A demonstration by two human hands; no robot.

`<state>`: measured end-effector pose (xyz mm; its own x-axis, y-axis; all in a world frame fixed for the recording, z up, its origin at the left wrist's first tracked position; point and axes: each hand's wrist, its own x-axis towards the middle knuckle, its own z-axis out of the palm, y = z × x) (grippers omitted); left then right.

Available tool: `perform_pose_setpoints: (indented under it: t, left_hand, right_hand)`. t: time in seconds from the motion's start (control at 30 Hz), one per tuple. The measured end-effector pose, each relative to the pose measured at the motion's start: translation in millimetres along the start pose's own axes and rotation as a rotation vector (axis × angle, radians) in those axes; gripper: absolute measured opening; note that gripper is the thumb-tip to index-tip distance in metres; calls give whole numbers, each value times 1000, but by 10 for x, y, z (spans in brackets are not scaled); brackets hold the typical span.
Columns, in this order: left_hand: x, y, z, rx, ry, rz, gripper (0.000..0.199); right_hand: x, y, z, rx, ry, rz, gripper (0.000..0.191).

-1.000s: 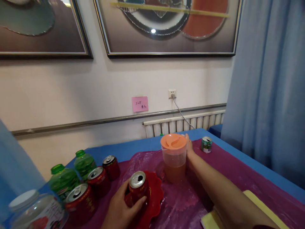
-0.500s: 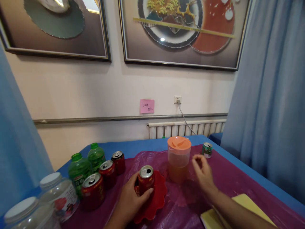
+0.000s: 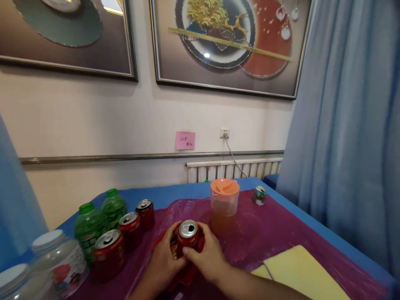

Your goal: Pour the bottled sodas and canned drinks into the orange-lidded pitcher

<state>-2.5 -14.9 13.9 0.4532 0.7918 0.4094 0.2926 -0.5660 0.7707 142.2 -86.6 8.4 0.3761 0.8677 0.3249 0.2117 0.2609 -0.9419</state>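
Your left hand (image 3: 164,256) and right hand (image 3: 215,260) curl their fingers closely around the opened red can (image 3: 188,241), upright over the red dish (image 3: 186,276); gripping appears complete, what remains cannot be told.

Dim indoor light, 1 small glare spot on framed picture (image 3: 225,41), soft shadows, stretched edges

The left hand (image 3: 165,260) and right hand (image 3: 211,256) cover the held can's (image 3: 188,235) lower sides and, with it, much of the red dish (image 3: 184,278). The nearest jar (image 3: 26,285) and yellow sheet (image 3: 300,271) are cut off by the picture's edges, the framed pictures (image 3: 218,71) by the top. The front green bottle (image 3: 89,229) partly hides the rear one. Writing on the pink note (image 3: 185,141) and small green can (image 3: 259,196) is too small to read
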Motion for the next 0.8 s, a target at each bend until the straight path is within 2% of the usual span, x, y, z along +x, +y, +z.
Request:
perform_pose_setpoints:
  t: [0.17, 0.3, 0.4, 0.53, 0.7, 0.8]
  left_hand:
    - [25, -139, 56, -39, -76, 23, 74]
    - [-3, -120, 28, -71, -135, 47, 83]
    - [0, -154, -9, -18, -82, 72, 80]
    - [47, -219, -45, 92, 14, 79, 68]
    - [86, -252, -51, 135, 162, 78, 61]
    - [111, -351, -61, 169, 127, 85, 60]
  right_hand:
    - [51, 9, 6, 16, 2, -8, 61]
    - [-40, -54, -259, 55, 12, -18, 57]
    - [-134, -48, -638, 52, 64, -47, 53]
    - [-113, 145, -1313, -102, 222, -27, 54]
    - [257, 517, -2197, -362, 491, 42, 65]
    - [536, 727, -2604, -438, 595, 81, 61]
